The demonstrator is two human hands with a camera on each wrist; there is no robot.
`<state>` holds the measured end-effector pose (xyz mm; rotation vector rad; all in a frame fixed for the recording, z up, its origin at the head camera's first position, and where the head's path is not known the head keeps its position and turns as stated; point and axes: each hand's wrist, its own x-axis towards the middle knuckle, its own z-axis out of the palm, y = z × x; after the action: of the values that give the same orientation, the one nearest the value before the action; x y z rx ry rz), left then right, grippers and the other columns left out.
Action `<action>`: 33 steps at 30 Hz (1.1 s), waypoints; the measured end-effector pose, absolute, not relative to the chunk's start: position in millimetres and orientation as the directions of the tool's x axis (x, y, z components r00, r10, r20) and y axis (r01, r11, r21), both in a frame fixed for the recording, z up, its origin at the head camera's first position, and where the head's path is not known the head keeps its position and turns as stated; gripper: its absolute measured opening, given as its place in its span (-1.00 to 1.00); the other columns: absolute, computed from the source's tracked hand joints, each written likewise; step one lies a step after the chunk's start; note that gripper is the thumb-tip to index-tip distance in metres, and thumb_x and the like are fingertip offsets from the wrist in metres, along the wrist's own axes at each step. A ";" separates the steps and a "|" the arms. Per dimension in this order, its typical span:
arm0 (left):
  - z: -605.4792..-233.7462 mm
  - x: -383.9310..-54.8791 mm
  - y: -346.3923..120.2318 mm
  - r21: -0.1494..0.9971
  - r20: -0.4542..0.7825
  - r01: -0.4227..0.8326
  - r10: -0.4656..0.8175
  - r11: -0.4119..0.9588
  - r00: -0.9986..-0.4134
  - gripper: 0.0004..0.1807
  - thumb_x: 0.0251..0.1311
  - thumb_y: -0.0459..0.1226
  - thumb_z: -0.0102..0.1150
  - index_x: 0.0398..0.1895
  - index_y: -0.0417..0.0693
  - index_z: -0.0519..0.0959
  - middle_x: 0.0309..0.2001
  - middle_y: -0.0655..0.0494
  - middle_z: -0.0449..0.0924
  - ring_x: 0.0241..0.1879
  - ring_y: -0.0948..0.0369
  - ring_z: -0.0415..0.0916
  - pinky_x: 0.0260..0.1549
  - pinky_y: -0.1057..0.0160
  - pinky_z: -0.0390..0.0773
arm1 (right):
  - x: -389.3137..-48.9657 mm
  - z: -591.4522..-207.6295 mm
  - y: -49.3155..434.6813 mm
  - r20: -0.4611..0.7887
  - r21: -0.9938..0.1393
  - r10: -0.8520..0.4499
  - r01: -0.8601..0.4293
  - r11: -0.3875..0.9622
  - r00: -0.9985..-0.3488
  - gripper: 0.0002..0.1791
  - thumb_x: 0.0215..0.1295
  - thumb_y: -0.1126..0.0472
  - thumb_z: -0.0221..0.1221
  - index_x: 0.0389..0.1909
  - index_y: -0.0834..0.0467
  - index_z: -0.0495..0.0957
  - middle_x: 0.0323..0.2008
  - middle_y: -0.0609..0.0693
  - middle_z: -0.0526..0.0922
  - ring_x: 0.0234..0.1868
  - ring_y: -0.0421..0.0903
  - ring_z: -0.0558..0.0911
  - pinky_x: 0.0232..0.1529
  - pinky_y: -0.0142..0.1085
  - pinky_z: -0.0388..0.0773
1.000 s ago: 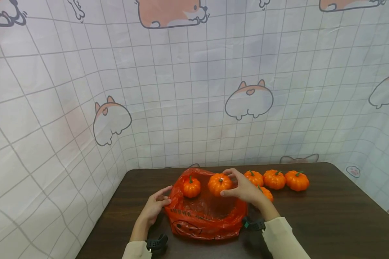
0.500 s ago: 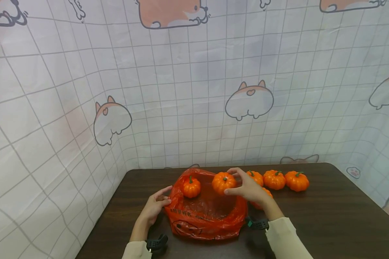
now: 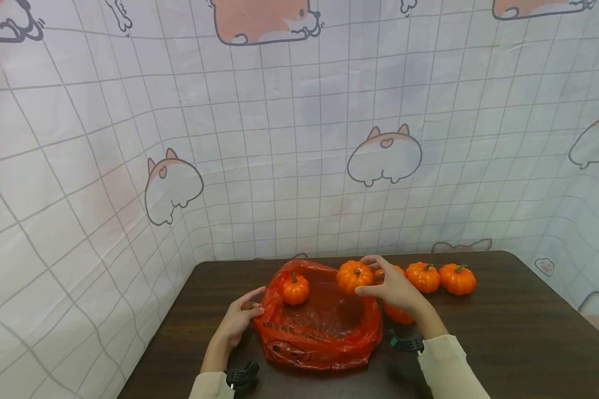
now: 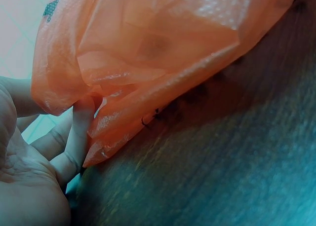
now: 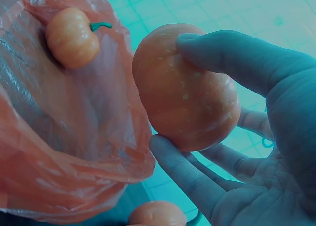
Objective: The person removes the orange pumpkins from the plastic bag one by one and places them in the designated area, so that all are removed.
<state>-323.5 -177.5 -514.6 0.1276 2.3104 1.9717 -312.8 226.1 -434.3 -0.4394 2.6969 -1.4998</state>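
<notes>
A red plastic bag (image 3: 319, 354) lies with its mouth spread on the dark table, and one small orange pumpkin (image 3: 295, 289) sits inside at its left. My left hand (image 3: 234, 321) pinches the bag's left rim; in the left wrist view the fingers (image 4: 81, 132) are bent against the thin plastic. Above the bag's right rim, my right hand (image 3: 395, 288) grips another pumpkin (image 3: 354, 277) between thumb and fingers. The right wrist view shows this held pumpkin (image 5: 182, 93) up off the table, its far side hidden.
To the right of the bag, two pumpkins stand at the back, a middle one (image 3: 422, 277) and an outer one (image 3: 457, 279). Others are partly hidden by the right hand, one of them a front pumpkin (image 3: 398, 315). A patterned cloth wall (image 3: 289, 210) rises behind the table (image 3: 504, 332).
My right hand has moved right and slightly up with the pumpkin, from over the bag's mouth to its right rim. The left hand and the bag stay nearly still.
</notes>
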 end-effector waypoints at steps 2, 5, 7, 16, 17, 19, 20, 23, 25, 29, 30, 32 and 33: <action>-514.4 -323.2 -177.8 0.988 -0.024 -0.004 0.129 0.156 -0.991 -0.43 0.36 -0.42 0.17 0.44 -0.03 0.46 -0.15 -0.05 0.60 -0.22 0.14 0.56 -0.22 0.18 0.58 | -313.0 -434.2 228.7 0.130 -0.834 -0.256 -0.246 0.494 -0.958 -0.18 0.17 -0.12 0.45 0.39 0.00 0.33 0.36 0.21 0.38 0.30 0.27 0.47 0.04 0.05 0.62; -513.4 -322.8 -177.7 0.988 -0.024 -0.004 0.129 0.155 -0.991 -0.43 0.36 -0.42 0.17 0.44 -0.03 0.45 -0.15 -0.05 0.60 -0.22 0.14 0.57 -0.22 0.19 0.59 | -313.1 -433.7 231.4 0.141 -0.841 -0.252 -0.250 0.480 -0.957 -0.18 0.17 -0.10 0.46 0.39 0.01 0.33 0.34 0.23 0.38 0.29 0.27 0.47 0.05 0.04 0.63; -512.9 -322.6 -177.3 0.988 -0.023 -0.003 0.126 0.153 -0.992 -0.43 0.36 -0.42 0.17 0.44 -0.04 0.45 -0.15 -0.05 0.60 -0.22 0.14 0.57 -0.21 0.19 0.60 | -313.2 -433.9 233.7 0.142 -0.846 -0.251 -0.249 0.471 -0.958 -0.17 0.18 -0.10 0.45 0.40 0.02 0.31 0.34 0.24 0.36 0.29 0.27 0.46 0.05 0.03 0.63; -511.8 -321.9 -176.5 0.989 -0.016 0.003 0.131 0.148 -0.991 -0.41 0.36 -0.42 0.18 0.47 -0.07 0.42 -0.13 -0.08 0.59 -0.21 0.16 0.56 -0.21 0.19 0.58 | -304.4 -437.0 246.6 0.164 -0.828 -0.197 -0.244 0.505 -0.966 -0.11 0.18 -0.14 0.44 0.44 0.00 0.25 0.41 0.24 0.30 0.32 0.29 0.41 0.18 0.15 0.53; -512.0 -322.2 -176.4 0.989 -0.011 0.008 0.132 0.146 -0.991 -0.40 0.36 -0.42 0.18 0.47 -0.07 0.42 -0.13 -0.08 0.59 -0.20 0.16 0.55 -0.20 0.19 0.57 | -302.3 -436.8 249.4 0.162 -0.828 -0.188 -0.237 0.508 -0.969 -0.11 0.18 -0.15 0.44 0.45 -0.01 0.24 0.41 0.24 0.29 0.32 0.29 0.40 0.17 0.16 0.53; -512.2 -322.5 -176.0 0.989 -0.006 0.013 0.130 0.145 -0.992 -0.40 0.36 -0.43 0.18 0.47 -0.07 0.42 -0.13 -0.08 0.59 -0.20 0.17 0.55 -0.20 0.19 0.57 | -298.1 -435.9 255.4 0.163 -0.828 -0.173 -0.230 0.512 -0.971 -0.10 0.19 -0.15 0.44 0.46 -0.02 0.23 0.42 0.23 0.28 0.33 0.29 0.39 0.18 0.18 0.52; -512.4 -322.7 -175.9 0.989 -0.005 0.014 0.128 0.144 -0.992 -0.40 0.35 -0.43 0.18 0.46 -0.07 0.42 -0.13 -0.08 0.59 -0.20 0.17 0.55 -0.19 0.19 0.57 | -296.1 -435.3 258.6 0.166 -0.826 -0.170 -0.231 0.514 -0.971 -0.10 0.19 -0.15 0.43 0.46 -0.02 0.22 0.43 0.23 0.28 0.33 0.29 0.38 0.18 0.18 0.52; -513.0 -323.0 -176.1 0.989 -0.001 0.017 0.125 0.144 -0.992 -0.41 0.35 -0.45 0.17 0.46 -0.07 0.43 -0.14 -0.09 0.59 -0.20 0.17 0.55 -0.19 0.19 0.57 | -291.1 -434.4 267.8 0.183 -0.818 -0.166 -0.244 0.520 -0.969 -0.11 0.21 -0.14 0.42 0.46 -0.01 0.21 0.43 0.24 0.28 0.33 0.29 0.40 0.20 0.19 0.51; -513.1 -323.0 -176.4 0.989 -0.001 0.017 0.125 0.145 -0.992 -0.41 0.35 -0.45 0.17 0.46 -0.07 0.43 -0.13 -0.10 0.59 -0.20 0.16 0.54 -0.18 0.19 0.57 | -288.8 -435.0 273.6 0.201 -0.809 -0.166 -0.259 0.527 -0.965 -0.12 0.21 -0.13 0.43 0.46 0.01 0.22 0.42 0.24 0.28 0.32 0.30 0.42 0.21 0.18 0.52; -513.1 -322.8 -176.7 0.989 -0.005 0.014 0.128 0.148 -0.992 -0.41 0.36 -0.44 0.16 0.46 -0.05 0.43 -0.12 -0.11 0.58 -0.19 0.15 0.54 -0.17 0.19 0.57 | -286.2 -437.8 284.4 0.215 -0.794 -0.155 -0.265 0.547 -0.964 -0.12 0.20 -0.13 0.43 0.44 0.04 0.24 0.42 0.21 0.30 0.31 0.30 0.44 0.19 0.17 0.54; -513.0 -322.7 -176.6 0.989 -0.005 0.014 0.127 0.148 -0.992 -0.41 0.36 -0.44 0.16 0.46 -0.05 0.43 -0.11 -0.12 0.58 -0.19 0.15 0.54 -0.18 0.19 0.57 | -286.0 -438.6 286.8 0.215 -0.793 -0.153 -0.264 0.549 -0.964 -0.11 0.20 -0.13 0.43 0.45 0.05 0.23 0.42 0.22 0.30 0.31 0.31 0.43 0.18 0.17 0.54; -513.5 -322.6 -176.3 0.989 -0.004 0.014 0.127 0.148 -0.992 -0.41 0.36 -0.43 0.16 0.46 -0.05 0.43 -0.11 -0.11 0.58 -0.19 0.15 0.54 -0.18 0.19 0.57 | -285.9 -439.7 291.4 0.211 -0.793 -0.147 -0.257 0.552 -0.966 -0.10 0.21 -0.13 0.42 0.46 0.06 0.22 0.41 0.25 0.29 0.30 0.32 0.43 0.16 0.18 0.55; -514.4 -322.8 -176.2 0.989 -0.003 0.017 0.131 0.150 -0.991 -0.41 0.36 -0.43 0.16 0.46 -0.07 0.42 -0.11 -0.11 0.58 -0.20 0.15 0.54 -0.19 0.19 0.57 | -285.9 -440.5 293.6 0.208 -0.794 -0.144 -0.253 0.553 -0.967 -0.10 0.22 -0.13 0.42 0.47 0.07 0.21 0.40 0.27 0.29 0.30 0.32 0.43 0.14 0.18 0.55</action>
<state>-322.8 -176.2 -514.4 0.1485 2.3140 1.9874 -285.9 293.6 -440.5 -0.3684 2.8716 -1.5003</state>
